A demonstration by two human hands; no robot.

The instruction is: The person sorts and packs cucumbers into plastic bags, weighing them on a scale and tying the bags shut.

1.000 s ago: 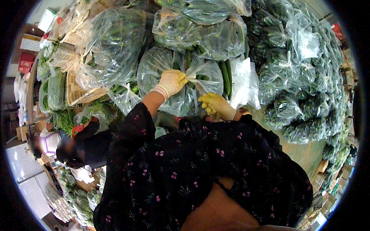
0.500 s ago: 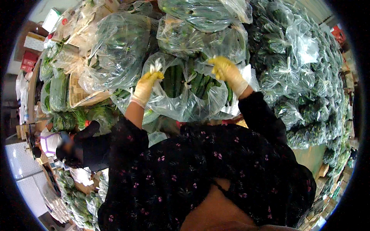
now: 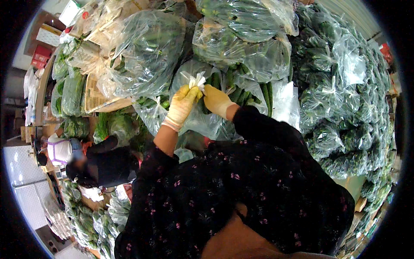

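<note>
My left hand (image 3: pixel 182 108), in a pale yellow glove, is closed on a white tuft (image 3: pixel 195 80) of bunched, strip-like material that sticks up above the fingers. Close beside it, my right hand (image 3: pixel 217 101), gloved the same way, has its fingers pinched together near the left fingertips. What it grips is hidden. Both hands are over an open clear plastic bag (image 3: pixel 202 123) in front of me. Long dark green cucumbers (image 3: pixel 238 93) show just beyond and to the right of my right hand, partly covered by plastic.
Filled clear bags (image 3: pixel 148 52) are heaped ahead, and more bagged green vegetables (image 3: pixel 330 103) are stacked along the right. A beige plastic basket (image 3: pixel 97 97) stands at left. White sheeting (image 3: pixel 285 103) lies right of the cucumbers. Another person in dark clothes (image 3: pixel 110 166) is at my left.
My right hand has come in from the right to meet my left hand. The left hand still grips the white tuft; the view has shifted slightly.
</note>
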